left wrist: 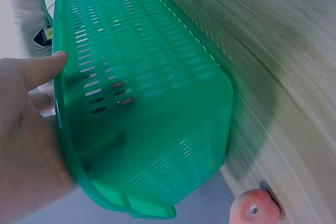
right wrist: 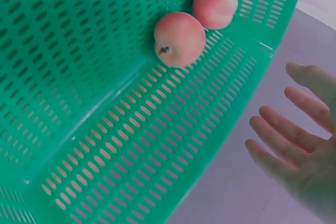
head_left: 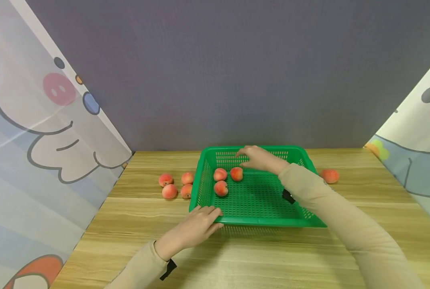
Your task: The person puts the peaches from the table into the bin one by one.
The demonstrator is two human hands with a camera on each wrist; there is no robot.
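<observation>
Fingers spread and empty, the right hand (head_left: 259,158) hovers at the far side of the basket (head_left: 265,221); the left hand (head_left: 190,228) grips its near-left rim. Three peaches (head_left: 221,188) lie inside, four other peaches (head_left: 169,191) left, one peach (head_left: 329,176) right. Steady rim, gentle placing should limit bruising.

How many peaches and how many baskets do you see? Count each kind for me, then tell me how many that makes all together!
Basket: 1
Peaches: 8 (3 inside the basket, 4 to its left, 1 to its right)
Total: 9
</observation>
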